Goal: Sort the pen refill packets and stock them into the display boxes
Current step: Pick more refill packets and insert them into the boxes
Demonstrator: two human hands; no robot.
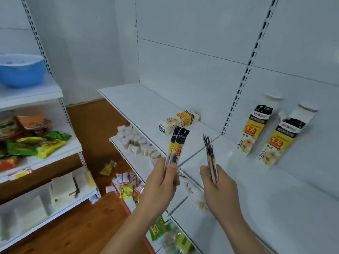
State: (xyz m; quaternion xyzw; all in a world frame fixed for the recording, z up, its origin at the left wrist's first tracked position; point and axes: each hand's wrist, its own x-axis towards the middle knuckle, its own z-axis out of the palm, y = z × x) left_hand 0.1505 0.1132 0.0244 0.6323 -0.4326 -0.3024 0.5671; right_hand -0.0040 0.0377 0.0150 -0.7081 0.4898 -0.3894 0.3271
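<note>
The right hand (218, 182) pinches a stack of slim black-and-yellow plastic refill packets (211, 158), long axis upright. The two open yellow-and-white cardboard display boxes (256, 132) stand up-right of that grip, nearer it than the left hand (161, 180), which pinches two similar refill packets (177, 149).

Left hand (161, 182) pinching two refill packets (177, 147) upright, thumb on their faces; right hand (218, 186) gripping a thin sheaf of packets (211, 156) edge-on. On the white shelf (275, 189): two open display boxes (271, 136) leaning against the back panel, a third box (178, 121) lying flat. Blue bowl (21, 70) on the left-hand rack.
</note>
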